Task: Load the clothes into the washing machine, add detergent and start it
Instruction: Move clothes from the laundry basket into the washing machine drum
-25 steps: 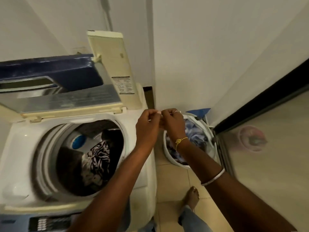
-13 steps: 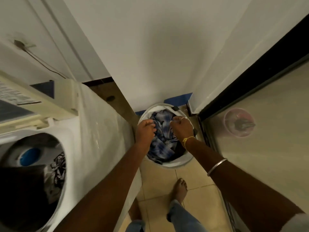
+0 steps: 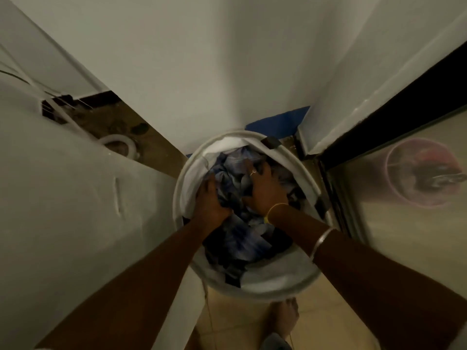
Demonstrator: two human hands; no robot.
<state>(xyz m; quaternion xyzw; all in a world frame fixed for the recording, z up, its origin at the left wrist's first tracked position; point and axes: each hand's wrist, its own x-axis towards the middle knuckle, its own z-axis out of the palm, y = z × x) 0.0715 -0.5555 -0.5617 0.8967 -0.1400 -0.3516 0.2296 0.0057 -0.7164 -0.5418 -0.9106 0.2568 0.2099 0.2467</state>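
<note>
A round white laundry basket (image 3: 275, 286) stands on the floor in the corner, filled with blue plaid and dark clothes (image 3: 240, 238). Both hands are down inside it. My left hand (image 3: 211, 203) is closed on cloth at the basket's left side. My right hand (image 3: 264, 188) presses into the pile near the middle, fingers curled into the fabric. The white side of the washing machine (image 3: 63, 210) fills the left of the view; its drum and lid are out of sight.
A white wall (image 3: 214, 72) rises behind the basket. A frosted glass door with a dark frame (image 3: 409, 236) stands on the right, a pink bucket showing through it. A hose (image 3: 118, 145) lies behind the machine. My bare foot (image 3: 283, 322) is on the tan tiles.
My view has swung down and right from the machine's open drum to the basket. Both hands dropped from above the basket into the clothes and closed on them.
</note>
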